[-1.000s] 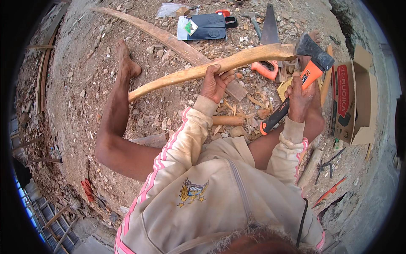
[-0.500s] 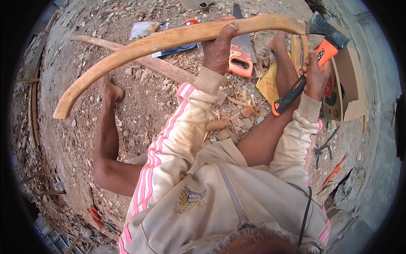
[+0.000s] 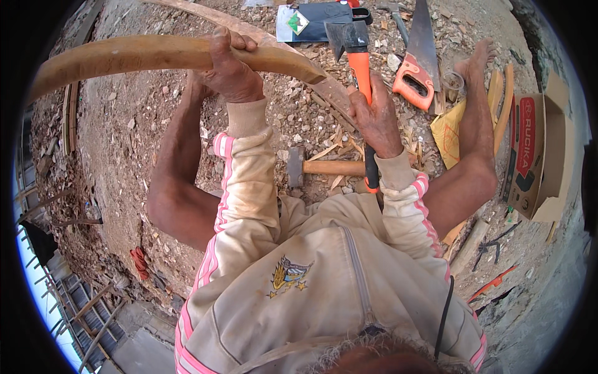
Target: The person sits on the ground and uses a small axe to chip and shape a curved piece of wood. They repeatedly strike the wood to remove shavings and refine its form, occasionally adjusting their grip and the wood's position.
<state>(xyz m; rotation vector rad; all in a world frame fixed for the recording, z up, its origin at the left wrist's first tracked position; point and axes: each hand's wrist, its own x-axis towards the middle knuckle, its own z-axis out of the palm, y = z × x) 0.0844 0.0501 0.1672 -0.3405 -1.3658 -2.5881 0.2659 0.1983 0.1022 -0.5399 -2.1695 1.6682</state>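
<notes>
A curved wooden handle [image 3: 143, 55], pale brown and smooth, is gripped by my left hand [image 3: 230, 68]. It reaches out to the far left and its cut end points right, above the plank. My right hand [image 3: 378, 118] is closed round the grip of a hatchet [image 3: 360, 65] with an orange and black handle. The dark head is up, at a gap from the wood's right end. Behind my right wrist lies a hammer [image 3: 296, 167] with a wooden handle, on the ground between my legs.
A handsaw [image 3: 416, 81] with an orange grip lies beyond my right hand, near another hammer [image 3: 398, 22]. A long plank [image 3: 255, 32] crosses the rubble. At the right stand a cardboard box [image 3: 548, 156], curved wood strips [image 3: 503, 106] and a yellow bag [image 3: 448, 134]. A blue-black sheath [image 3: 305, 25] lies ahead.
The curved wood has shifted left, its right end now apart from the hatchet head. My right hand has brought the hatchet left and turned it upright. The hammer between my legs has come into view.
</notes>
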